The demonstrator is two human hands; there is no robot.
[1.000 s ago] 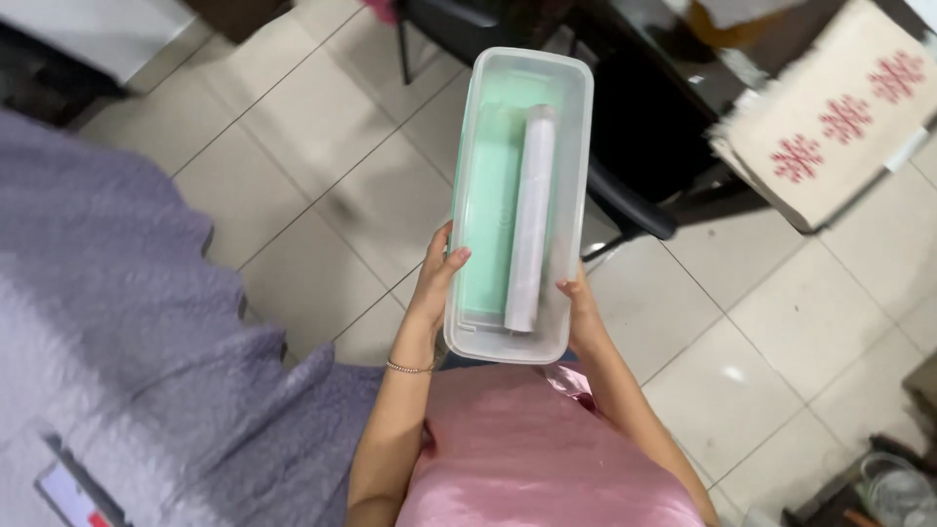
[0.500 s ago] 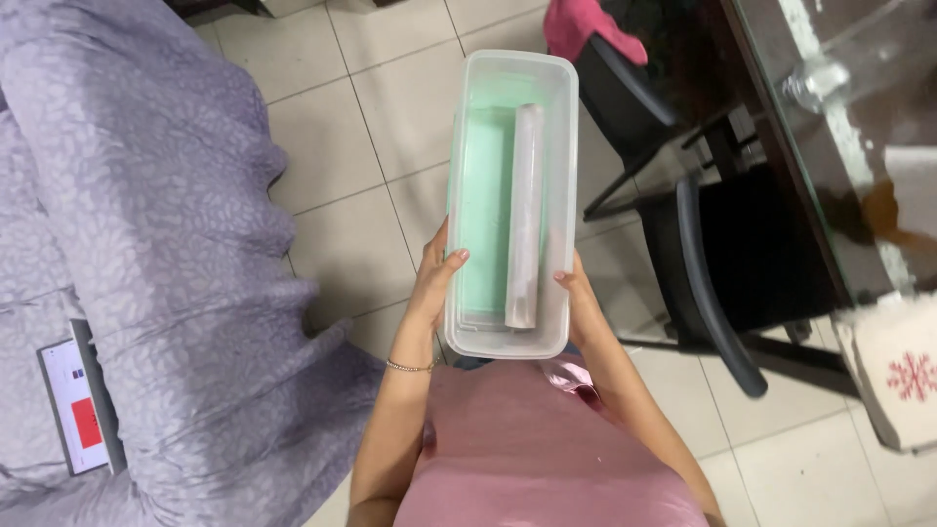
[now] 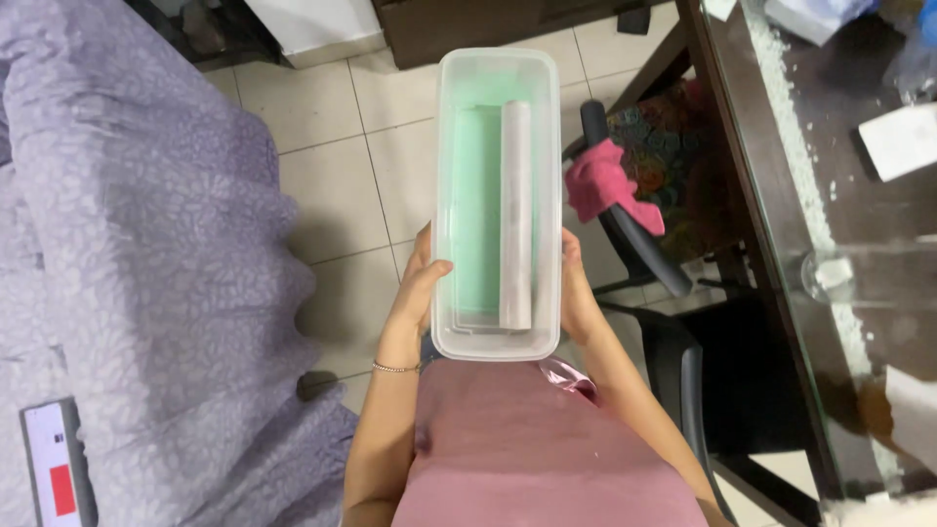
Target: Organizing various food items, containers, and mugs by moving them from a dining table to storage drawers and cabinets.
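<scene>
I hold a long translucent plastic container [image 3: 451, 146] out in front of me, lengthwise away from my body. Inside it lie a flat mint-green lid or sheet [image 3: 477, 205] and, along its right side, a pale roll [image 3: 515, 210] of wrapped film or paper. My left hand [image 3: 418, 290] grips the container's near left wall, thumb over the rim. My right hand [image 3: 572, 293] clasps the near right wall. Both hands carry the container above the tiled floor.
A bed or sofa under a grey-purple patterned cover [image 3: 127, 263] fills the left. A dark chair [image 3: 673, 342] with a pink cloth [image 3: 600, 185] stands at the right, beside a glass-topped table [image 3: 830, 195]. A small device with a red patch [image 3: 59, 468] lies on the cover.
The view has swung as I turn and walk: the chair and glass table now sit close on my right, the purple cover on my left. The container stays in both hands.
</scene>
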